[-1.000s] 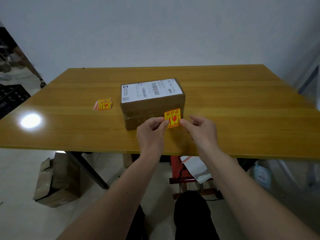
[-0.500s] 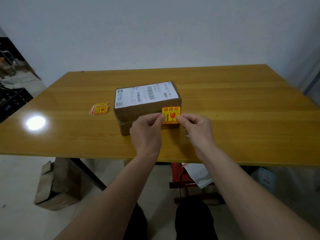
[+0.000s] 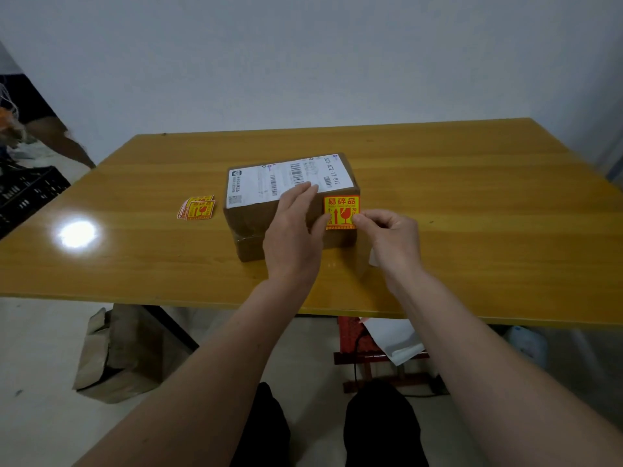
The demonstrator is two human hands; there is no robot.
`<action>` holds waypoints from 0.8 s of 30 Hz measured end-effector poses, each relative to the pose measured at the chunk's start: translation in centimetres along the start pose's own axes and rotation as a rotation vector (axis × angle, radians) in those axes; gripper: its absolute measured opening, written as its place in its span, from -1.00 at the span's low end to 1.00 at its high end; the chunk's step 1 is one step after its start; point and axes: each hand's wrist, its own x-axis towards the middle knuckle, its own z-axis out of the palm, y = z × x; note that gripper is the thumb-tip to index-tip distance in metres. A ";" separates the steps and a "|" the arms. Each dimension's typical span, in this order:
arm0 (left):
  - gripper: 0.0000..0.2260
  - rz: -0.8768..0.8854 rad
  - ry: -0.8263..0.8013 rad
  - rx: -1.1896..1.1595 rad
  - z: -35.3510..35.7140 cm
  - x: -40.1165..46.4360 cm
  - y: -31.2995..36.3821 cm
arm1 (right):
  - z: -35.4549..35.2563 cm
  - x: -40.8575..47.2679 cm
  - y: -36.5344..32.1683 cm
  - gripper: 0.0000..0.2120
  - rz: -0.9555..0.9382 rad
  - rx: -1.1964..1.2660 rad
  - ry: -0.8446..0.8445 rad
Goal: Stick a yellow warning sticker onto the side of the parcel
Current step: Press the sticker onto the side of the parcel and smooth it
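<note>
The brown parcel [image 3: 251, 222], with a white shipping label on top, lies in the middle of the wooden table [image 3: 472, 214]. A yellow warning sticker [image 3: 340, 210] with red print lies flat against the right end of its near side. My left hand [image 3: 293, 237] rests flat over the parcel's near top edge, fingers on the white label, thumb by the sticker's left edge. My right hand [image 3: 391, 242] has thumb and forefinger pinched at the sticker's lower right edge. A small white scrap [image 3: 372, 261] shows under my right palm.
A small pile of spare yellow stickers [image 3: 197, 207] lies on the table left of the parcel. A black crate [image 3: 27, 193] sits beyond the table's left edge. Under the table are a cardboard box [image 3: 118, 355] and a red stool [image 3: 357, 335].
The sticker has gone from held in front of the parcel by both hands to lying on its near side. My left hand let go and moved up onto the parcel's top.
</note>
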 end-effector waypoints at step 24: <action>-0.70 -0.025 0.094 -0.022 0.3 0.6 0.3 | 0.8 0.8 0.2 -0.91 -0.050 -0.082 0.031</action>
